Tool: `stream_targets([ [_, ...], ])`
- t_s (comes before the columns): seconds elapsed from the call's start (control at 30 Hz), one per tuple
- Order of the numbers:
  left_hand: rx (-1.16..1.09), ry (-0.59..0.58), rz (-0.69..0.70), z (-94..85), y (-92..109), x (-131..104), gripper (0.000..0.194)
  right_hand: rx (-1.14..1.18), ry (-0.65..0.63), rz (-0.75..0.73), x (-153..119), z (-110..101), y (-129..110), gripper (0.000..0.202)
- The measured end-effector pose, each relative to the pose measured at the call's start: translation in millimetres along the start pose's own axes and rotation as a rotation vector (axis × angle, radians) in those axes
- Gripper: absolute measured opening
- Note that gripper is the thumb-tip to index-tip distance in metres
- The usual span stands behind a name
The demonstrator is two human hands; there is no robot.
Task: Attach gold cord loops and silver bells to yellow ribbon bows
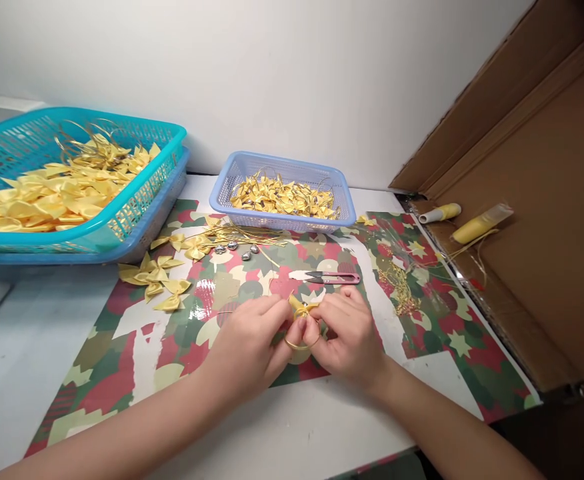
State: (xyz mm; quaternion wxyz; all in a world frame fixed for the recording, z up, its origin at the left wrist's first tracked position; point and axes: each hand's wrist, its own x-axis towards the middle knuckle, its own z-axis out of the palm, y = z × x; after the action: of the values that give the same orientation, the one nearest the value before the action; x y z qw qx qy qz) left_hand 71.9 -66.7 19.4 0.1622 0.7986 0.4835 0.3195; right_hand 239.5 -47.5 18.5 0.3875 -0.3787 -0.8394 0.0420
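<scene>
Near the front middle of the patterned mat, a yellow bow (303, 311) with a loop of gold cord is pinched between both hands. My left hand (257, 337) is closed on its left side, thumb and fingers pressed together. On the right side, my right hand (347, 332) also grips the bow, its thumb close to the left one. Just beyond the hands lie pink-handled thread snips (339, 277). Several small silver bells (232, 245) and a bundle of gold cords (252, 234) rest farther back. Loose yellow bows (172, 293) lie to the left.
A turquoise basket (172, 137) of yellow bows stands at the back left. The smaller blue basket (292, 160) holds bows with cords. Thread clippings (402, 287) lie on the right, near two yellow thread spools (475, 225) beside a cardboard wall (537, 167).
</scene>
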Motion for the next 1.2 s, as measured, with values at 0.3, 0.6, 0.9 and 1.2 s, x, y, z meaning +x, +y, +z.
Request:
stream_targets([
  [0.3, 0.118, 0.077, 0.061, 1.0, -9.7, 0.5, 0.026, 0.021, -0.012, 0.093, -6.2, 7.0, -1.5, 0.025],
  [0.6, 0.096, 0.194, 0.213, -0.6, -5.6, -1.4, 0.01, 0.205, -0.031, 0.256, -6.9, 5.0, -6.3, 0.023],
  [0.9, 0.058, 0.238, 0.16, -2.6, -8.1, 1.2, 0.004, 0.253, -0.053, 0.345, -8.8, 7.1, -7.6, 0.019],
  [1.2, -0.501, -0.059, -0.323, -5.6, -8.4, 6.7, 0.007, 0.395, -0.118, 0.418, -6.4, 4.5, -3.7, 0.024],
])
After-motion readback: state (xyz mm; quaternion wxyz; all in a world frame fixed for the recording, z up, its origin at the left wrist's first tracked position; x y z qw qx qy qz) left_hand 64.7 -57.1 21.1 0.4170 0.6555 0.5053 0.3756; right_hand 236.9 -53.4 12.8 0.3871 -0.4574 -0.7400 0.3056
